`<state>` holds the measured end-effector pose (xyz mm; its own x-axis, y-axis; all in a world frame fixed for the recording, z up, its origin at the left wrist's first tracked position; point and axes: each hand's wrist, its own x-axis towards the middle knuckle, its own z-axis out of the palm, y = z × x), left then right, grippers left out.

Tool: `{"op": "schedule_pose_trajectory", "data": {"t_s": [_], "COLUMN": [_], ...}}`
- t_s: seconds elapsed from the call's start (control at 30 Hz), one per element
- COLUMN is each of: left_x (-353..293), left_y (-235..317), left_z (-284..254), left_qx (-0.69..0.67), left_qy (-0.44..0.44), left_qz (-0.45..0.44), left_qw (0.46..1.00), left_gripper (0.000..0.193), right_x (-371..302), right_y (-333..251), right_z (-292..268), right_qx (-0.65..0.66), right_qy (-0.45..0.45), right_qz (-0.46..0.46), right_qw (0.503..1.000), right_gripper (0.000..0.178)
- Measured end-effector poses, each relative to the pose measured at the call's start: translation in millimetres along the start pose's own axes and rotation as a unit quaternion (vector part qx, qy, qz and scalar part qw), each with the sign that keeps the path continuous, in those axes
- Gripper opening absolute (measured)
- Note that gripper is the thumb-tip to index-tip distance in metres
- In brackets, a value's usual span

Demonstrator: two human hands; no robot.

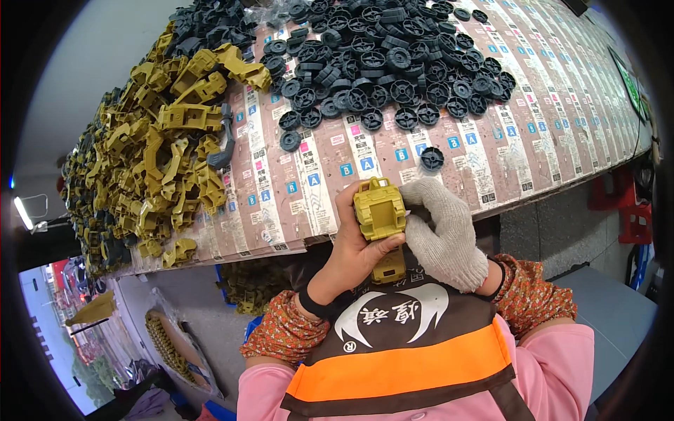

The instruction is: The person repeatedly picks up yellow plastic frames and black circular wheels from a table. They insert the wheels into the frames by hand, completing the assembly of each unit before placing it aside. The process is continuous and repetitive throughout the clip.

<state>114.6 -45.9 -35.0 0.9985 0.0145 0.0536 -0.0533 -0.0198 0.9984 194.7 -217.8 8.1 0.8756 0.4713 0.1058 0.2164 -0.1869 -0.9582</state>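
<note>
My bare left hand is wrapped round a yellow plastic toy vehicle body, held upright in front of my apron. Its thumb presses on the lower front of the part, below a square recess. My right hand, in a pale knitted glove, has its thumb and fingers curled together against the right side of the same body. What lies under those fingertips is hidden. Another yellow section shows just below my left thumb. A single black wheel lies on the table, just beyond the glove.
A heap of black toy wheels covers the far middle of the paper-covered table. Yellow vehicle parts are piled along its left. Dark grey parts lie farther back. Below the table edge sit more yellow parts; red stools stand at right.
</note>
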Motion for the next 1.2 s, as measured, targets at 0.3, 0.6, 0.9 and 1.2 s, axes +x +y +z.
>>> {"op": "schedule_pose_trajectory", "data": {"t_s": [0.3,0.6,0.9,1.2], "left_x": [22,31,39,38], "left_y": [3,6,12,5], "left_z": [-6,-12,-3,-2], "left_qx": [-0.276,-0.398,-0.289,-0.224], "left_qy": [0.106,0.183,0.269,0.3], "left_qz": [-0.167,-0.144,-0.065,-0.003], "left_qw": [0.941,0.887,0.916,0.927], "left_gripper": [0.075,0.037,0.033,0.072], "right_x": [50,46,4,-7], "right_y": [24,31,4,-3], "right_z": [-59,-39,-10,-10], "right_qx": [-0.309,-0.234,0.005,-0.036], "right_qy": [0.008,-0.045,-0.095,-0.083], "right_qz": [-0.038,-0.028,0.055,0.015], "right_qw": [0.95,0.971,0.994,0.996], "right_gripper": [0.018,0.021,0.025,0.033]}}
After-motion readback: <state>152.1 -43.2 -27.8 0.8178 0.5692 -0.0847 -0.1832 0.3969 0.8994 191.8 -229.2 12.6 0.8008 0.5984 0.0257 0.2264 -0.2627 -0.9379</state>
